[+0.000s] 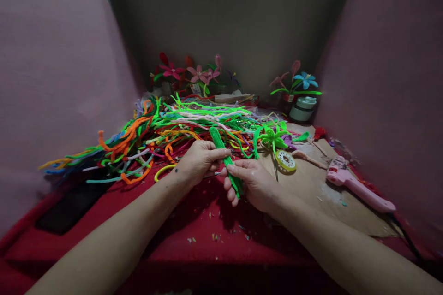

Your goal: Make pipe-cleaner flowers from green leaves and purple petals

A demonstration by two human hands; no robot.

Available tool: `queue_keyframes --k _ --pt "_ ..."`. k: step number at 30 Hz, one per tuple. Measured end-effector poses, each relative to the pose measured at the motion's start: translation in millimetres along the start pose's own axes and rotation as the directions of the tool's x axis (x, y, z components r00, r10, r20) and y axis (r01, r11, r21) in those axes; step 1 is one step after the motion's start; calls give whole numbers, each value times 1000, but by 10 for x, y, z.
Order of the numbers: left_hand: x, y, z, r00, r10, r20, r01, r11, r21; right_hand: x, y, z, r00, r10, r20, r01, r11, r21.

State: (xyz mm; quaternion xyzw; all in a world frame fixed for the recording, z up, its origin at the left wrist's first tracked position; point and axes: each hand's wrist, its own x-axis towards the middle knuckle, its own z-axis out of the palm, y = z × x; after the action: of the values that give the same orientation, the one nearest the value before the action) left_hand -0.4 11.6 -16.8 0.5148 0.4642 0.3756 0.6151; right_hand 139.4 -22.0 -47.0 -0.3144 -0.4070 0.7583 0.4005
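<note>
A long, narrow green leaf [217, 139], apparently made of pipe cleaners laid side by side, is held between both hands above the red cloth. My left hand [201, 160] pinches it around its middle from the left. Lower down, my right hand [255, 182] grips it with the thumb on top and the fingers curled beneath. The leaf slants from upper left to lower right. Just beyond the hands lies a big heap of loose pipe cleaners [207, 117] in green, white, orange, red and other colours. A bright green pipe-cleaner flower [273, 138] rests right of the leaf.
A pink glue gun [363, 189] lies on a cardboard sheet [311, 189] at right, near a yellow-rimmed round dial [286, 161]. A dark flat phone-like slab [72, 205] is at left. Behind stand finished flowers [173, 71] and a pale green jar [302, 109]. Walls flank both sides.
</note>
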Motion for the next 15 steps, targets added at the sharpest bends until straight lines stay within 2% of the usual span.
queue_keyframes --k 4,10,15 --pt "-21 -3 17 998 44 47 -44 999 17 14 -7 -7 999 -43 3 43 999 33" --pt "-7 -31 20 999 49 22 -49 999 15 33 5 14 993 -49 -108 43 997 -59" --pt "51 39 -106 979 197 -54 -202 971 -130 22 23 23 992 -23 -121 10 994 -108"
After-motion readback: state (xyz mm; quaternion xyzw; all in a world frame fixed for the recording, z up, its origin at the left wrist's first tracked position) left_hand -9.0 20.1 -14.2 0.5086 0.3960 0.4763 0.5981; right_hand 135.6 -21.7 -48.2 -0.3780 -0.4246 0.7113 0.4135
